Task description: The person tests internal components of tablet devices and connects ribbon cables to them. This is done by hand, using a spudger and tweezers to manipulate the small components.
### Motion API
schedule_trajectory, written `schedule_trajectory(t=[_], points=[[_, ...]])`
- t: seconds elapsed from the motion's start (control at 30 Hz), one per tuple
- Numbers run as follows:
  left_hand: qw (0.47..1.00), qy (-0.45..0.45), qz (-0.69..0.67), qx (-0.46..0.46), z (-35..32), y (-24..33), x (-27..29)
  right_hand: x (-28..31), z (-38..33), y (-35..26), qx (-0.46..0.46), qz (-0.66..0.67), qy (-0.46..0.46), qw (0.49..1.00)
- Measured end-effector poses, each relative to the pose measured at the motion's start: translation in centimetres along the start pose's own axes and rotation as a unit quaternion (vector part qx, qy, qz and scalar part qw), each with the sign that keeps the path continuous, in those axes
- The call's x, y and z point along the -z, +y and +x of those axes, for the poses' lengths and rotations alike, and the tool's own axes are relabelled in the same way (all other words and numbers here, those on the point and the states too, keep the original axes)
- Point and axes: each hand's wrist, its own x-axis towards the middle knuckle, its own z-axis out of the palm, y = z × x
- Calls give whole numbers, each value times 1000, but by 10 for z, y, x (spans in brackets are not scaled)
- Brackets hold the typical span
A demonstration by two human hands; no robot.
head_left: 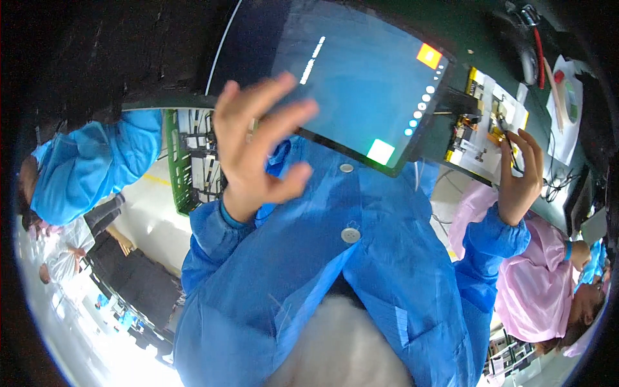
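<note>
The left hand (258,151) is raised in front of the lower left part of the screen (348,71), with the palm open, the fingers spread and bent a little, and the thumb pointed to the right; it is blurred, and nothing is grasped by it. Whether the screen is touched by its fingertips cannot be told. The right hand (523,177) is stretched forward from a bent arm in a blue sleeve (493,242), with its fingers directed away from the body, and a thin dark tool (513,157) seems to be pinched between thumb and fingers. This tool is held at the right side of a white board (515,107), on which small gold and dark parts (495,133) are laid. The board is placed on the green table (461,32), near its front edge. Between board and screen only a narrow space is left, partly taken by a dark stand (459,102). More bare table is seen beyond the board, while its right side is bordered by a paper sheet (570,122) and cables (554,187).
</note>
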Motion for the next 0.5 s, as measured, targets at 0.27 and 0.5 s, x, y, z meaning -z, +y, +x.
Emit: schedule_trajectory(t=[0.27, 0.5], points=[[997, 24, 52, 61, -1, -32, 16, 6, 21, 14, -166, 103, -95, 976], [997, -8, 9, 75, 11, -17, -2, 14, 44, 21, -45, 34, -235, 970]])
